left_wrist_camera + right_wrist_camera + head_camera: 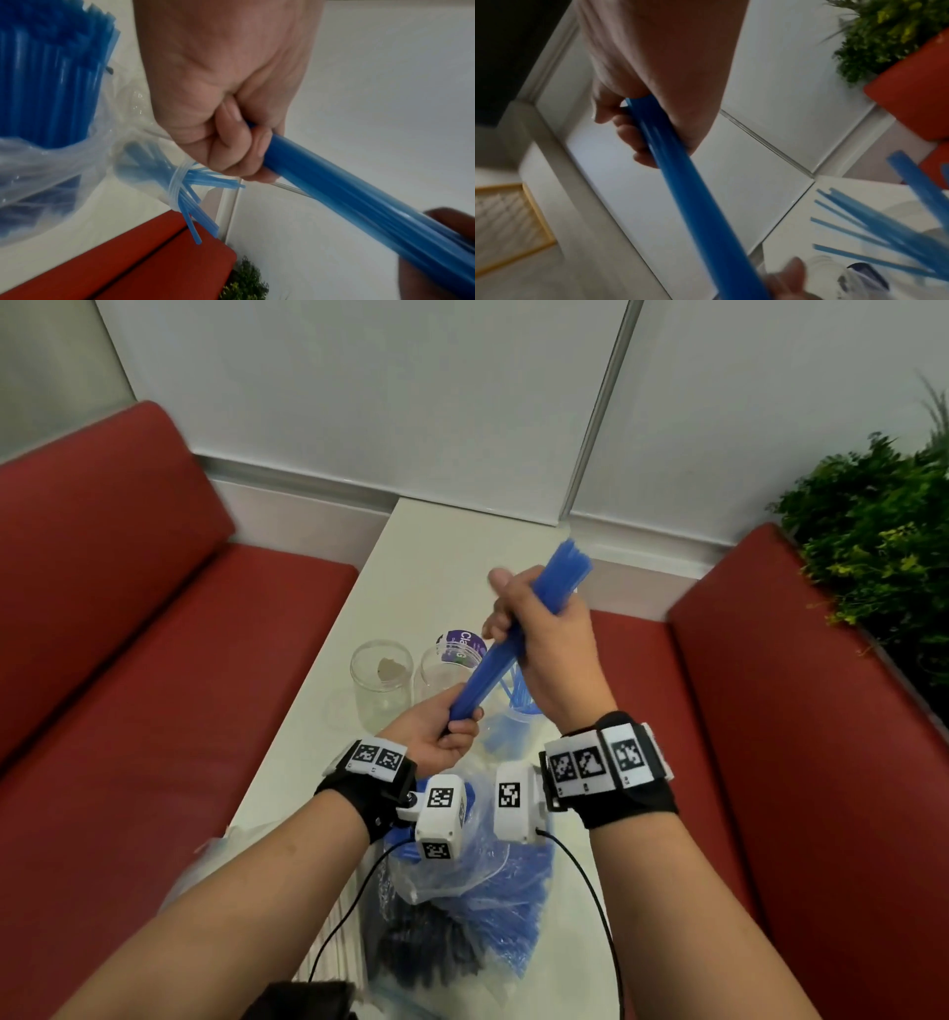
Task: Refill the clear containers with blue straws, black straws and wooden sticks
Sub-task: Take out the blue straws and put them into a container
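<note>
Both hands hold one tight bundle of blue straws (518, 634) slanted above the white table (411, 557). My left hand (452, 729) grips its lower end (334, 182); my right hand (534, 629) grips it higher up (680, 182), near the splayed top. Two empty clear containers stand behind the hands: one at the left (381, 683), one with a purple label (452, 667) beside it. A third clear container (518, 716) under the bundle holds a few blue straws (872, 223). A clear plastic bag (462, 891) with more blue straws (51, 81) and black straws (426, 947) lies near me.
Red bench seats flank the narrow table, left (154, 685) and right (796, 711). A green plant (883, 516) stands behind the right bench. White wall panels (411, 392) close the far end. Wrist camera cables (590, 880) trail over the bag.
</note>
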Action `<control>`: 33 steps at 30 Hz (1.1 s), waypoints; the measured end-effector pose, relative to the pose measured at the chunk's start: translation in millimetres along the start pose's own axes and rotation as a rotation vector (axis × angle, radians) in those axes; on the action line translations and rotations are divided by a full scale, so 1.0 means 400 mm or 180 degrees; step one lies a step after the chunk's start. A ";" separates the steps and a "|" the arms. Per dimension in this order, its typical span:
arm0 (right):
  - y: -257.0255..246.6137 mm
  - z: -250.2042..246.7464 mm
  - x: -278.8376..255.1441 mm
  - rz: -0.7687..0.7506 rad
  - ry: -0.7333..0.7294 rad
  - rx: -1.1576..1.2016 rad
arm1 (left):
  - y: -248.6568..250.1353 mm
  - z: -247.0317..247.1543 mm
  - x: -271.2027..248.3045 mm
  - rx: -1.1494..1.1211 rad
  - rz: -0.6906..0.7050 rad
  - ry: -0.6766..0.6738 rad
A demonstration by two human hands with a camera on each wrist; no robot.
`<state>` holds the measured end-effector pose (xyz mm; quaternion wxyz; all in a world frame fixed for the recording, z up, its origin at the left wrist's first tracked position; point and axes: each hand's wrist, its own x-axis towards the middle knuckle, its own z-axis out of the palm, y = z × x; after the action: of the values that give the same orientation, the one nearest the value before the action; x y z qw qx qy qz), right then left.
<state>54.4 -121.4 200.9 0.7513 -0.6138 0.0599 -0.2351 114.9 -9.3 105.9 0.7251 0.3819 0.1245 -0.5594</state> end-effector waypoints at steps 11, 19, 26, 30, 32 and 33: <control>-0.044 -0.086 0.136 -0.0584 0.0757 -0.0636 | 0.018 -0.090 0.047 0.2948 0.1011 0.1076; 0.219 -0.180 0.138 0.0132 0.1543 -0.1078 | -0.038 -0.120 0.070 0.6945 0.0241 0.0829; 0.363 -0.222 0.112 0.0865 0.1416 -0.1242 | -0.088 -0.130 0.096 0.7847 0.0173 0.1006; 0.328 -0.219 0.125 0.0431 0.1451 -0.1262 | -0.091 -0.131 0.101 0.8057 0.0112 0.0969; 0.310 -0.219 0.129 0.0197 0.1498 -0.1265 | -0.091 -0.132 0.100 0.8101 0.0057 0.0953; 0.306 -0.220 0.129 0.0186 0.1463 -0.1340 | -0.092 -0.132 0.098 0.8089 0.0015 0.0956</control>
<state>100.8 -205.4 73.7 0.5809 -0.6847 0.2932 -0.3285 108.0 -4.0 31.0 -0.1680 0.8625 -0.4155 -0.2349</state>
